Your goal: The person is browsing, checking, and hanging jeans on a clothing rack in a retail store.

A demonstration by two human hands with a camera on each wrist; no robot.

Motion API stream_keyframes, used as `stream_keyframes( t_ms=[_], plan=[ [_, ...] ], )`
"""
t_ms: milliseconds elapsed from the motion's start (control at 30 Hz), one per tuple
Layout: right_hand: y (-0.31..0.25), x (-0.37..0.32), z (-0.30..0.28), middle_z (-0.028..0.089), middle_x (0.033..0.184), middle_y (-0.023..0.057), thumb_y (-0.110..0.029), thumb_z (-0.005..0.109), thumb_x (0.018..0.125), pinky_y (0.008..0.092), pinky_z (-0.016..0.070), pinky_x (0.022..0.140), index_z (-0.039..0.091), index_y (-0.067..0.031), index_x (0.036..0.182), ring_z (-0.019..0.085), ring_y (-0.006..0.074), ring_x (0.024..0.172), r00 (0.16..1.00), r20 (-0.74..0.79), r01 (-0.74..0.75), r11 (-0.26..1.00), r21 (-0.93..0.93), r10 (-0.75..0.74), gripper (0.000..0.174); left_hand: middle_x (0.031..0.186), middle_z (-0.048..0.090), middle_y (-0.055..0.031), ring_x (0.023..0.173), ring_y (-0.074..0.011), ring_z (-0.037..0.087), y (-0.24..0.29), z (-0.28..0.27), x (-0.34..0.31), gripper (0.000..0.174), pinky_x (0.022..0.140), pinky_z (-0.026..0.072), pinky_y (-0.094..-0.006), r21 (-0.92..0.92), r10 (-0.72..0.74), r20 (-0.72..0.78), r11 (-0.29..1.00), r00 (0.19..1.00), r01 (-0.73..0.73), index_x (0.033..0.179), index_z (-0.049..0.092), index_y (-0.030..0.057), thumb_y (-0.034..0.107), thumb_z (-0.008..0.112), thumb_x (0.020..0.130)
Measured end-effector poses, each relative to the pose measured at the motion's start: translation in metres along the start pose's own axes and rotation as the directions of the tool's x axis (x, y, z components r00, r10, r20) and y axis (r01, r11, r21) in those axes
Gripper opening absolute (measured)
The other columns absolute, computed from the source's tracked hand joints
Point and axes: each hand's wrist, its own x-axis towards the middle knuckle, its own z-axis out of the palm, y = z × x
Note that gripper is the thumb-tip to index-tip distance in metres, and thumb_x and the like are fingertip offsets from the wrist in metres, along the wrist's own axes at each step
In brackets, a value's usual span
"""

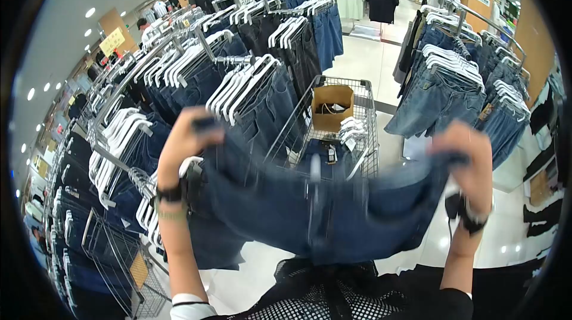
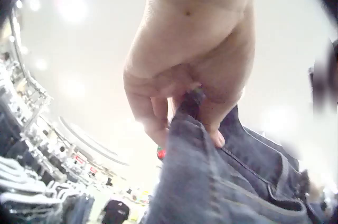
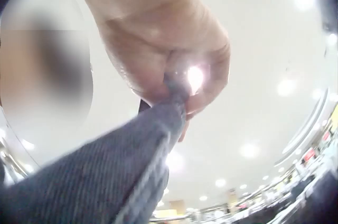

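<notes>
A pair of dark blue denim shorts (image 1: 268, 201), blurred in the head view, is stretched wide in front of my chest. My left hand (image 1: 185, 141) grips one end of the waistband, its fingers curled over the denim (image 2: 190, 171) in the left wrist view. At the other end of the waistband my right hand (image 1: 468, 156) pinches the cloth. The right wrist view shows that denim (image 3: 121, 155) running down from between thumb and fingers. Both hands are raised to about the same height.
Ahead stands a wire shopping cart (image 1: 372, 135) with a cardboard box (image 1: 332, 120), white hangers (image 1: 353, 129) and folded denim in it. Racks of jeans (image 1: 262, 91) line the left; denim shorts (image 1: 438, 94) hang at the right. Another cart (image 1: 110, 260) is at lower left.
</notes>
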Motion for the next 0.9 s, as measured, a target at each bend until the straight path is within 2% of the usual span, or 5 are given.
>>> stream_keyframes(
  t_ms=[67,367,467,633,900],
  plan=[
    [0.03,0.042,0.007,0.07,0.094,0.011,0.007,0.066,0.07,0.0297,0.0507,0.078,0.069,0.0008,0.099,0.066,0.0183,0.085,0.98,-0.196,-0.029,0.998,-0.047,0.02,0.03,0.103,0.068,-0.0081,0.093,-0.0155,0.062,0.016,0.008,0.07,0.037,0.087,0.0493,-0.0298,-0.046,-0.204,0.054,0.977,0.978,0.206,0.113,0.064,-0.0032,0.008,0.076,0.081],
    [0.015,0.088,-0.038,0.072,0.097,0.0077,-0.008,0.069,0.087,0.0242,0.048,0.083,0.07,0.0021,0.109,0.064,0.0102,0.088,0.725,-0.623,0.204,0.956,-0.213,-0.293,0.024,0.094,0.071,-0.0037,0.086,-0.011,0.061,0.082,-0.052,0.124,0.023,0.082,0.0466,-0.0254,0.126,0.247,-0.513,0.969,0.822,-0.212,0.107,0.071,-0.0001,0.013,0.071,0.087],
    [-0.022,0.046,-0.022,0.071,0.101,0.0103,0.008,0.055,0.077,0.0296,0.048,0.089,0.069,0.0042,0.102,0.065,0.0188,0.092,0.851,-0.503,0.092,0.986,-0.138,-0.15,0.029,0.097,0.069,-0.0083,0.088,-0.0157,0.062,0.075,-0.067,0.07,0.023,0.082,0.0488,-0.0306,0.147,0.309,-0.311,0.95,0.899,-0.276,0.102,0.069,-0.0024,0.004,0.057,0.084],
    [-0.037,-0.035,0.023,0.073,0.086,0.0052,-0.009,0.061,0.067,0.045,0.0455,0.09,0.074,-0.0079,0.089,0.068,0.0252,0.087,0.994,-0.113,0.009,1.0,-0.028,-0.012,0.026,0.083,0.066,-0.0131,0.081,-0.028,0.063,0.049,-0.023,-0.049,0.018,0.077,0.0483,-0.0352,0.048,0.233,0.008,0.971,0.972,-0.233,0.08,0.067,-0.0018,0.013,0.06,0.072],
    [-0.026,-0.161,0.077,0.073,0.099,0.0042,0.009,0.057,0.06,0.0392,0.0478,0.099,0.074,-0.0107,0.104,0.069,0.0188,0.091,0.795,0.604,-0.412,0.785,0.462,0.062,0.052,0.079,0.07,-0.0106,0.086,-0.0289,0.066,0.053,0.02,-0.242,0.016,0.08,0.0503,-0.0375,-0.144,-0.351,0.205,0.912,0.914,0.383,0.076,0.071,-0.0004,0.003,0.066,0.061]
  ],
)
